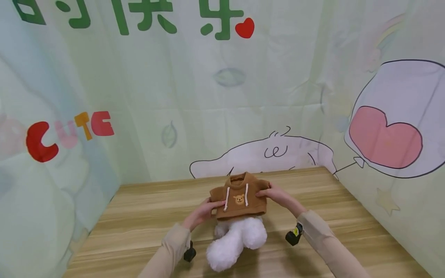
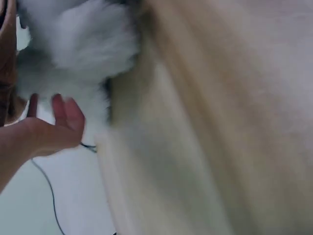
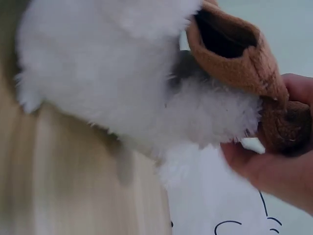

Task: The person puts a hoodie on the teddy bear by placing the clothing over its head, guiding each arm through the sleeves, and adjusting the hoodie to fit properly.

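Observation:
A small brown doll hoodie [image 1: 240, 210] with white drawstrings and a bear face is spread above a white plush toy [image 1: 226, 247] on the table. My left hand [image 1: 204, 211] holds the hoodie's left side, one digit lying across its front. In the left wrist view, the fingers of that hand [image 2: 49, 129] are near the white fur and brown cloth. My right hand [image 1: 278, 194] grips the hoodie by its right sleeve; the right wrist view shows finger and thumb of this hand [image 3: 279, 169] pinching brown cloth beside the fur. The plush's upper part is hidden behind the hoodie in the head view.
The wood-grain table [image 1: 149, 216] runs back to a printed fabric curtain [image 1: 222, 112], which also covers both sides. Small black devices [image 1: 293, 236] are strapped at both wrists. A thin dark cord [image 2: 51, 196] hangs beyond the table edge in the left wrist view.

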Tool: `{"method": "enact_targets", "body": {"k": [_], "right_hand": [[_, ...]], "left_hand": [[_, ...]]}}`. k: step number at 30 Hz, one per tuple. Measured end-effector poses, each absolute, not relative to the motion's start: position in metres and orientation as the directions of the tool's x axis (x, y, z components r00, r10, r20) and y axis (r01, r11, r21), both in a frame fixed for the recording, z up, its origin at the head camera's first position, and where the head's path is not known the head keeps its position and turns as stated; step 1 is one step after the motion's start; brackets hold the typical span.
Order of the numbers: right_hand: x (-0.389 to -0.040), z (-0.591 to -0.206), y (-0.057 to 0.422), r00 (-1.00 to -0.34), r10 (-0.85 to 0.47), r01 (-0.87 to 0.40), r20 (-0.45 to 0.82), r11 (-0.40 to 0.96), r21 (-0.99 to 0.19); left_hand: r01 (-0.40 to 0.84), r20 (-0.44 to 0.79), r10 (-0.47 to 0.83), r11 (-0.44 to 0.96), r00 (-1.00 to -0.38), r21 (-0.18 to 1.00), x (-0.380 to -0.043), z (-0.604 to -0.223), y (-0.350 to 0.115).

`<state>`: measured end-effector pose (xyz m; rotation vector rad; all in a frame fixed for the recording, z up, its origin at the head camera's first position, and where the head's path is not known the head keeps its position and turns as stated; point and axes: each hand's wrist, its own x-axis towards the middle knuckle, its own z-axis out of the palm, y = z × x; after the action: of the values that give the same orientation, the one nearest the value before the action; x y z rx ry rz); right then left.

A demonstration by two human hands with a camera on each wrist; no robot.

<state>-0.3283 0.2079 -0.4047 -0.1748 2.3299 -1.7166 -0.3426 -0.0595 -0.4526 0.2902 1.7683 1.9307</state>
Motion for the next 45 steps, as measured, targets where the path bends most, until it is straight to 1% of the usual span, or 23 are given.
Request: {"method": "enact_targets", "body": {"k": [3,5,6,8,10,14,15,17,19,21,24,27,29,31,35,37,41,43,45], "right_hand": [[-0.34,-0.399,0.199,-0.953,-0.291,0.038,-0.082,0.153,-0.987],[-0.349,-0.398,0.193,-0.946,-0.318,0.048,-0.065,0.06,-0.997],[-0.353,-0.398,0.19,-0.945,-0.323,0.048,-0.059,0.042,-0.998],[-0.36,-0.4,0.183,-0.951,-0.303,0.053,-0.065,0.048,-0.997],[-0.366,-0.404,0.178,-0.958,-0.276,0.049,-0.076,0.103,-0.993],[-0.371,-0.416,0.171,-0.971,-0.205,0.067,-0.12,0.251,-0.966],[-0.372,-0.419,0.17,-0.968,-0.215,0.073,-0.132,0.26,-0.963],[-0.372,-0.425,0.171,-0.958,-0.237,0.101,-0.162,0.25,-0.963],[-0.372,-0.429,0.173,-0.95,-0.257,0.124,-0.177,0.211,-0.97],[-0.371,-0.432,0.176,-0.939,-0.285,0.149,-0.19,0.158,-0.976],[-0.367,-0.435,0.181,-0.939,-0.265,0.177,-0.217,0.165,-0.97],[-0.363,-0.437,0.182,-0.937,-0.25,0.192,-0.245,0.218,-0.957],[-0.361,-0.437,0.181,-0.935,-0.257,0.18,-0.244,0.248,-0.952],[-0.361,-0.434,0.178,-0.934,-0.288,0.138,-0.21,0.252,-0.958],[-0.36,-0.423,0.173,-0.919,-0.375,0.055,-0.121,0.183,-0.982],[-0.36,-0.415,0.171,-0.914,-0.4,0.018,-0.075,0.143,-0.989],[-0.358,-0.403,0.167,-0.933,-0.361,0.003,-0.015,0.034,-0.999],[-0.358,-0.397,0.164,-0.945,-0.327,0.001,0.007,-0.026,-1.0],[-0.358,-0.39,0.161,-0.959,-0.283,0.01,0.006,-0.055,-0.998]], "left_hand": [[-0.192,-0.102,0.465,-0.15,-0.879,0.97,-0.351,-0.445,-0.061],[-0.192,-0.08,0.44,-0.218,-0.895,0.957,-0.356,-0.442,-0.062],[-0.202,-0.081,0.43,-0.242,-0.899,0.949,-0.359,-0.442,-0.062],[-0.224,-0.095,0.427,-0.264,-0.899,0.938,-0.362,-0.445,-0.063],[-0.255,-0.123,0.445,-0.251,-0.887,0.934,-0.364,-0.45,-0.065],[-0.324,-0.172,0.523,-0.214,-0.835,0.922,-0.364,-0.465,-0.066],[-0.333,-0.174,0.547,-0.207,-0.819,0.92,-0.363,-0.468,-0.066],[-0.348,-0.169,0.583,-0.208,-0.795,0.914,-0.362,-0.472,-0.064],[-0.355,-0.156,0.606,-0.223,-0.78,0.908,-0.361,-0.473,-0.063],[-0.347,-0.143,0.611,-0.23,-0.779,0.909,-0.36,-0.471,-0.062],[-0.335,-0.131,0.615,-0.228,-0.777,0.914,-0.359,-0.469,-0.062],[-0.289,-0.119,0.635,-0.171,-0.763,0.942,-0.358,-0.468,-0.062],[-0.241,-0.099,0.651,-0.132,-0.753,0.962,-0.358,-0.468,-0.062],[-0.156,-0.069,0.635,-0.083,-0.769,0.984,-0.356,-0.466,-0.062],[-0.002,0.016,0.542,-0.034,-0.84,0.999,-0.353,-0.454,-0.065],[0.073,0.073,0.519,-0.021,-0.852,0.997,-0.353,-0.445,-0.068],[0.128,0.128,0.506,-0.035,-0.853,0.991,-0.354,-0.429,-0.069],[0.128,0.126,0.468,-0.028,-0.875,0.991,-0.353,-0.421,-0.067],[0.126,0.124,0.406,-0.023,-0.906,0.992,-0.351,-0.413,-0.063]]}}
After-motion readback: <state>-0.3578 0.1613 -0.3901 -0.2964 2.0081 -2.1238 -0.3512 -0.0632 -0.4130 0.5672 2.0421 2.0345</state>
